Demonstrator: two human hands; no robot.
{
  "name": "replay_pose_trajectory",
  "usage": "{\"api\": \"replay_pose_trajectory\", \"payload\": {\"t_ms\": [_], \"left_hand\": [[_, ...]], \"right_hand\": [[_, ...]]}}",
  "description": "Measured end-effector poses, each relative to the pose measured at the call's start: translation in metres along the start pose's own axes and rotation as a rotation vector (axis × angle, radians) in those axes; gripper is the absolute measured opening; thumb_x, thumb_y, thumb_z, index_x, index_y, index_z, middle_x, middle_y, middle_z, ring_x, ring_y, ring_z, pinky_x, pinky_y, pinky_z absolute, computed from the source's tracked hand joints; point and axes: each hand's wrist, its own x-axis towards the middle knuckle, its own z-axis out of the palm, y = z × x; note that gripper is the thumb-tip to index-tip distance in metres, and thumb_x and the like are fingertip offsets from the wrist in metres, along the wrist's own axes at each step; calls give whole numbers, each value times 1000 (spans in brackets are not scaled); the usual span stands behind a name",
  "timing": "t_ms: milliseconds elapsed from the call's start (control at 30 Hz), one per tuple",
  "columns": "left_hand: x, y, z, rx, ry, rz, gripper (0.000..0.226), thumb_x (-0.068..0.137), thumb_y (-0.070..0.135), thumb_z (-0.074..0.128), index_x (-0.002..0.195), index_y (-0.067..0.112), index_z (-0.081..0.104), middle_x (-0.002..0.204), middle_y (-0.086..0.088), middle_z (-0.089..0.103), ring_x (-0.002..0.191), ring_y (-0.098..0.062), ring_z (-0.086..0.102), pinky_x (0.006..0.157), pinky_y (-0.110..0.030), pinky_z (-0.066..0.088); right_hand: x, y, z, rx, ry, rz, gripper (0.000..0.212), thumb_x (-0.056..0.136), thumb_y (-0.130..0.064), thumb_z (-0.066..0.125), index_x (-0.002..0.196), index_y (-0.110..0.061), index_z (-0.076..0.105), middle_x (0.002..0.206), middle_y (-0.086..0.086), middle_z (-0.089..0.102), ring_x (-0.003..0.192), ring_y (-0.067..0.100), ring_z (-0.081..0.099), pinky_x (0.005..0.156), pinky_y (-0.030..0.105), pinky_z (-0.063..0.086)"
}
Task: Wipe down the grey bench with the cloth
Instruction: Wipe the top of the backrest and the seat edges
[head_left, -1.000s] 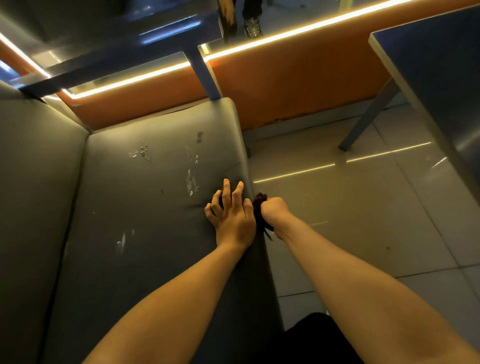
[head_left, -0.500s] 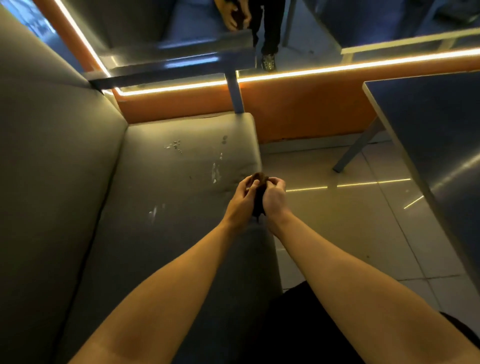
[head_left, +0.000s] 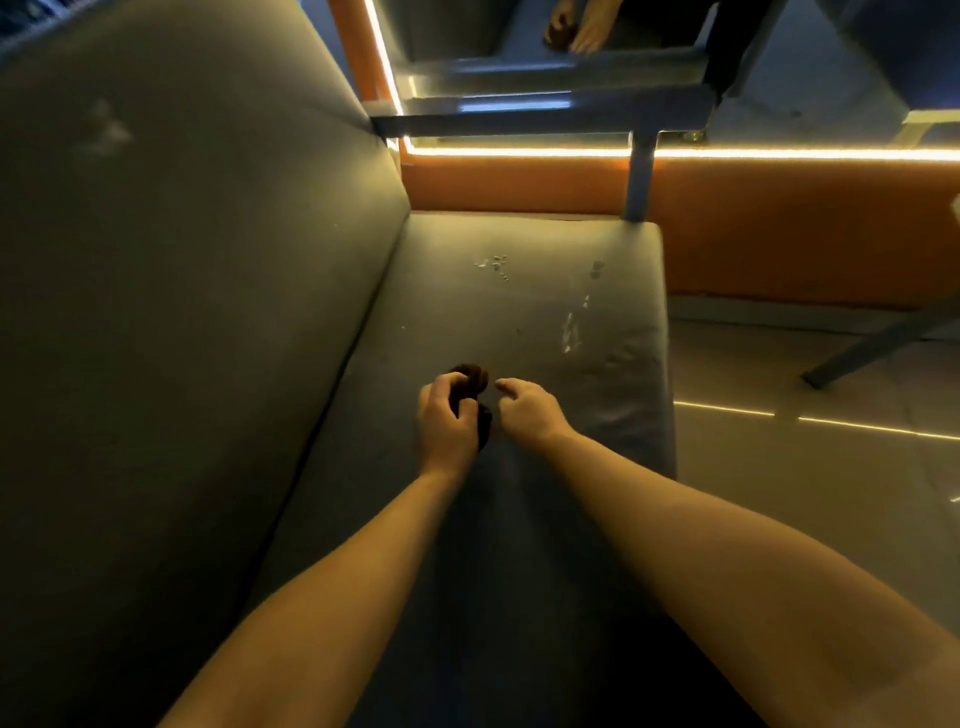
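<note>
Cloth (head_left: 470, 378) is bunched up small and dark in my left hand (head_left: 445, 418), with my fingers curled round it, just over the grey bench (head_left: 618, 291) seat. My right hand (head_left: 530, 411) is just beside the cloth, fingers loosely bent, holding nothing. White marks (head_left: 570, 332) show on the bench past my hands, so I think most wiping is left.

Both bare forearms (head_left: 363, 561) reach up from the lower frame to centre. The left hand (head_left: 445, 423) grips a dark cloth (head_left: 471, 376); the right hand (head_left: 527, 413), just beside it, is loosely curled.
</note>
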Motion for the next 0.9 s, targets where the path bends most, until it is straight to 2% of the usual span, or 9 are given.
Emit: {"api": "replay_pose_trajectory", "payload": {"t_ms": [67, 133, 200, 267, 400, 567, 700, 800, 900], "left_hand": [[13, -23, -9, 128, 64, 41, 32, 95, 5, 55, 126, 8, 61, 133, -15, 51, 122, -31, 49, 104, -36, 40], [26, -42, -12, 260, 43, 1, 39, 98, 12, 53, 137, 14, 55, 151, -12, 40, 136, -35, 36, 114, -44, 33], [36, -52, -9, 322, -11, -96, 52, 100, 23, 52, 151, 20, 40, 166, -9, 18, 148, -35, 19, 121, -47, 23], [46, -57, 1, 341, -51, -136, 61, 102, 29, 51, 158, 19, 29, 169, -10, 7, 153, -33, 9, 124, -45, 14], [53, -36, 48, 372, -178, 33, 51, 103, 20, 49, 153, 13, 41, 165, -14, 23, 151, -33, 22, 123, -41, 20], [36, -19, 84, 348, -264, 178, 50, 102, 16, 54, 152, 15, 43, 162, -11, 32, 149, -31, 29, 123, -40, 25], [37, -31, 55, 379, -274, 297, 47, 102, 13, 53, 149, 11, 47, 160, -13, 36, 151, -33, 26, 125, -43, 20], [43, -50, 26, 440, -103, 211, 48, 101, 10, 49, 149, 9, 47, 161, -15, 33, 149, -36, 27, 122, -44, 21], [50, -61, 5, 481, -17, 17, 57, 105, 27, 45, 158, 12, 29, 168, -14, 14, 153, -34, 15, 123, -44, 17]], "right_hand": [[13, 0, 6, -115, -59, -17, 51, 105, -12, 41, 155, -10, 38, 160, 10, 39, 148, 26, 35, 119, 33, 27], [26, 6, 8, -205, -112, 9, 54, 106, -13, 40, 158, -9, 31, 164, 10, 31, 151, 27, 29, 121, 35, 23], [36, 12, 10, -253, -121, 42, 54, 105, -13, 40, 159, -10, 31, 164, 10, 31, 150, 29, 31, 121, 37, 26], [42, 17, 10, -239, -96, 55, 53, 105, -16, 41, 158, -12, 34, 162, 9, 35, 148, 29, 34, 120, 38, 29], [46, 27, 7, -156, -53, 24, 48, 107, -19, 40, 154, -10, 41, 158, 10, 42, 146, 27, 38, 121, 35, 29], [41, 37, -2, -9, 53, 39, 42, 107, -16, 39, 147, -11, 51, 145, 14, 56, 132, 30, 51, 113, 40, 41], [32, 38, 3, -107, 47, 7, 45, 108, -13, 36, 153, -7, 41, 158, 12, 40, 146, 26, 37, 121, 34, 26], [35, 36, 3, -187, 1, 3, 48, 109, -13, 35, 156, -5, 34, 164, 11, 30, 152, 23, 25, 122, 30, 16], [35, 36, -1, -177, -4, 12, 48, 108, -13, 36, 156, -7, 35, 164, 10, 31, 152, 24, 26, 122, 31, 18]]}}
